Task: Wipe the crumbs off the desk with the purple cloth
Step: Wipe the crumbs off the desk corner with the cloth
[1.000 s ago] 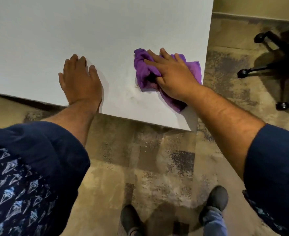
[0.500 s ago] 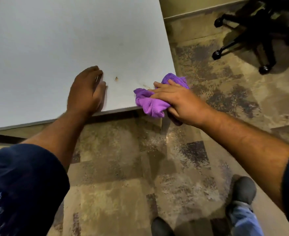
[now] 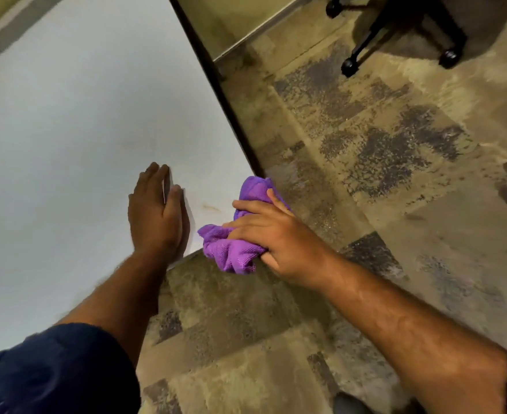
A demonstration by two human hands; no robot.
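My right hand (image 3: 279, 237) clamped on bunched purple cloth (image 3: 231, 249) at desk (image 3: 82, 130) near right corner. My left hand (image 3: 156, 213) flat on desk, fingers together, just left of cloth.

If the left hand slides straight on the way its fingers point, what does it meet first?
Nothing, it seems: ahead of the left hand lies only bare white desk toward its far edge. The purple cloth sits off to its right, outside that line.

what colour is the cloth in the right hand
Purple; the cloth bunched in the right hand shows clearly in the head view.
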